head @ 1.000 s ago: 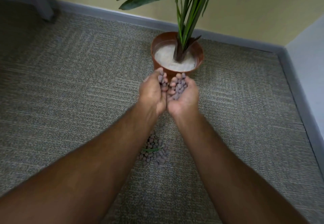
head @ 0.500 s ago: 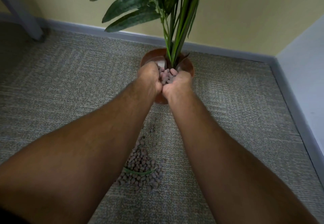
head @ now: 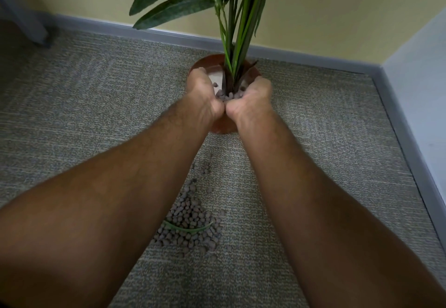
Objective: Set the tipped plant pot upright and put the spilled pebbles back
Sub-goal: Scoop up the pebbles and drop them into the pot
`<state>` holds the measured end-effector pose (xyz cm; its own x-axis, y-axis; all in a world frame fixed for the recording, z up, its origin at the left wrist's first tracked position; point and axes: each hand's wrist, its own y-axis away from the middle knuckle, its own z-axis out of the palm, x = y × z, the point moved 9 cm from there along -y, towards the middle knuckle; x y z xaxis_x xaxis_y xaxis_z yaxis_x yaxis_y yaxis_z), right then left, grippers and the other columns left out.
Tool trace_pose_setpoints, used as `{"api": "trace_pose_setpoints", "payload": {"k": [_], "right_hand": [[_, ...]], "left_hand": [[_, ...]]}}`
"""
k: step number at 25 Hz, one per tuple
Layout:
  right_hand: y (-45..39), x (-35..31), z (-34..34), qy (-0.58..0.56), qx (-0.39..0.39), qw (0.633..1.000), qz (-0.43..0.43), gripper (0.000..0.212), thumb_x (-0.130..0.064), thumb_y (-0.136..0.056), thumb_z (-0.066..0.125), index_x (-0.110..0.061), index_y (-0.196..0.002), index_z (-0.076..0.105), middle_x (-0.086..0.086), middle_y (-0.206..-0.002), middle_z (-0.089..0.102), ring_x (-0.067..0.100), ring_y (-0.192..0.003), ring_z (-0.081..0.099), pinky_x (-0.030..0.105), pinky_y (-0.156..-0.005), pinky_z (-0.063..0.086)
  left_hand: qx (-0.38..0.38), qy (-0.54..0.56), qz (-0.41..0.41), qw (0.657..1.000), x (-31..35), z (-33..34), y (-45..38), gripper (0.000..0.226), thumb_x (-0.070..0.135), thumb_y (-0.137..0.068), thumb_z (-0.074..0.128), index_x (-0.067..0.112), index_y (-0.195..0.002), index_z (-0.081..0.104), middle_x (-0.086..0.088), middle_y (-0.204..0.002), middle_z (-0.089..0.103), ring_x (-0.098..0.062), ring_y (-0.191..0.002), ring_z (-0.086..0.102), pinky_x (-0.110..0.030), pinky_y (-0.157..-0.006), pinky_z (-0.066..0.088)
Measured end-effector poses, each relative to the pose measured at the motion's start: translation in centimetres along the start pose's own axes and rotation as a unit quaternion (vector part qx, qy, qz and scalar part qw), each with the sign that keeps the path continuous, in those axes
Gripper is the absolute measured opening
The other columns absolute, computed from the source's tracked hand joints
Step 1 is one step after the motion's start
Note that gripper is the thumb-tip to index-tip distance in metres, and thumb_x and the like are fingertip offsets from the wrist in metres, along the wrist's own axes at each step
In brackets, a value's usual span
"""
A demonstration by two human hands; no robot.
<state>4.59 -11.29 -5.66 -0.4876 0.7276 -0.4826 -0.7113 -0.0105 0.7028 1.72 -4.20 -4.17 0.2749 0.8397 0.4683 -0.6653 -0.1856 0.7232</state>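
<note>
Terracotta pot point(head: 218, 128) upright on carpet point(head: 96, 95); left hand point(head: 202, 93) and right hand point(head: 253, 95), cupped together over its rim, cradle pebbles point(head: 225, 96). Spilled pebbles point(head: 190, 221) lie nearer, between the forearms.

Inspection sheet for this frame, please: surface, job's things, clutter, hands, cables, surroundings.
Surface: grey woven carpet.
Job's things: brown plant pot upright; heap of pebbles on the carpet; a few pebbles already in the pot.
Clutter: loose green leaf lying across the heap.
Hands: left hand and right hand cupped together over the pot, holding a scoop of pebbles.
Cables: nothing seen.
Surroundings: yellow wall, grey skirting, room corner at right.
</note>
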Motion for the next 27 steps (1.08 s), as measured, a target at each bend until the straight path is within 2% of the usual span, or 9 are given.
{"api": "trace_pose_setpoints", "payload": {"k": [4, 9, 12, 15, 18, 20, 23, 25, 27], "right_hand": [[0.0, -0.6, 0.2, 0.056, 0.003, 0.998, -0.014, 0.062, -0.055, -0.102, 0.038, -0.006, -0.077, 0.065, 0.023, -0.112, 0.070, 0.037, -0.110, 0.068, 0.049, -0.098, 0.053], [2.1, -0.1, -1.3, 0.148, -0.035, 0.982, -0.110, 0.048, -0.045, -0.107, 0.040, -0.005, -0.122, 0.063, 0.021, -0.133, 0.062, 0.030, -0.122, 0.063, 0.037, -0.100, 0.051], [2.9, 0.3, -3.6, 0.303, -0.053, 0.905, -0.294, 0.025, -0.030, -0.107, 0.046, -0.016, -0.107, 0.066, 0.005, -0.106, 0.073, 0.017, -0.101, 0.071, 0.037, -0.090, 0.058], [3.5, 2.6, -6.1, 0.465, -0.076, 0.776, -0.420, 0.022, -0.030, -0.104, 0.050, -0.018, -0.109, 0.067, -0.004, -0.103, 0.071, 0.012, -0.095, 0.068, 0.041, -0.086, 0.057], [1.8, 6.7, -8.8, 0.605, -0.121, 0.663, -0.424, 0.024, -0.024, -0.102, 0.054, -0.015, -0.121, 0.065, -0.002, -0.116, 0.064, 0.014, -0.105, 0.062, 0.044, -0.090, 0.054], [-0.3, 9.7, -10.5, 0.696, -0.162, 0.594, -0.369, 0.041, -0.024, -0.100, 0.056, -0.014, -0.140, 0.056, 0.004, -0.139, 0.053, 0.021, -0.128, 0.051, 0.047, -0.108, 0.045], [-2.4, 12.0, -12.3, 0.777, -0.180, 0.520, -0.307, 0.059, -0.027, -0.101, 0.055, -0.017, -0.156, 0.037, 0.006, -0.168, 0.020, 0.026, -0.154, 0.017, 0.043, -0.124, 0.023], [-2.4, 12.8, -12.4, 0.798, -0.189, 0.484, -0.305, 0.059, -0.027, -0.102, 0.053, -0.017, -0.157, 0.034, 0.005, -0.169, 0.015, 0.024, -0.156, 0.010, 0.041, -0.125, 0.016], [-1.5, 13.6, -12.3, 0.794, -0.213, 0.469, -0.323, 0.056, -0.023, -0.102, 0.053, -0.010, -0.154, 0.039, 0.006, -0.165, 0.028, 0.022, -0.152, 0.019, 0.041, -0.125, 0.020]], "left_hand": [[-0.049, 0.030, -0.003, 0.998, 0.1, 0.5, 0.9, 0.041, 0.037, -0.108, 0.040, 0.003, -0.086, 0.046, -0.017, -0.086, 0.055, -0.027, -0.063, 0.056, -0.035, -0.053, 0.055], [-0.068, -0.150, 0.163, 0.973, 2.5, -2.0, -0.2, 0.026, 0.008, -0.103, 0.038, 0.008, -0.109, 0.063, -0.008, -0.095, 0.069, -0.020, -0.090, 0.069, -0.033, -0.087, 0.059], [-0.075, -0.243, 0.268, 0.929, 3.5, -5.0, 0.1, 0.038, -0.011, -0.092, 0.033, 0.004, -0.103, 0.066, -0.009, -0.083, 0.072, -0.016, -0.072, 0.070, -0.023, -0.065, 0.056], [-0.081, -0.341, 0.300, 0.887, 2.1, -8.8, -0.1, 0.035, -0.011, -0.092, 0.036, 0.004, -0.094, 0.068, -0.009, -0.077, 0.069, -0.012, -0.066, 0.065, -0.021, -0.062, 0.053], [-0.098, -0.506, 0.302, 0.802, -0.7, -12.7, -2.0, 0.028, 0.000, -0.098, 0.045, 0.013, -0.102, 0.070, -0.003, -0.096, 0.072, -0.012, -0.090, 0.068, -0.029, -0.086, 0.054], [-0.110, -0.662, 0.300, 0.678, -2.8, -15.3, -3.6, 0.032, 0.013, -0.099, 0.053, 0.016, -0.128, 0.064, -0.003, -0.128, 0.065, -0.017, -0.121, 0.059, -0.034, -0.105, 0.045], [-0.133, -0.803, 0.264, 0.517, -5.8, -18.4, -4.8, 0.067, 0.032, -0.101, 0.053, 0.012, -0.160, 0.028, -0.008, -0.169, 0.021, -0.026, -0.157, 0.013, -0.047, -0.127, 0.014], [-0.163, -0.804, 0.274, 0.501, -6.9, -19.0, -4.2, 0.071, 0.032, -0.103, 0.049, 0.013, -0.163, 0.017, -0.005, -0.172, 0.010, -0.021, -0.159, 0.001, -0.045, -0.128, 0.004], [-0.185, -0.774, 0.314, 0.518, -7.1, -19.1, -3.0, 0.067, 0.032, -0.104, 0.048, 0.010, -0.162, 0.022, -0.008, -0.170, 0.019, -0.022, -0.158, 0.007, -0.040, -0.128, 0.007]]}}
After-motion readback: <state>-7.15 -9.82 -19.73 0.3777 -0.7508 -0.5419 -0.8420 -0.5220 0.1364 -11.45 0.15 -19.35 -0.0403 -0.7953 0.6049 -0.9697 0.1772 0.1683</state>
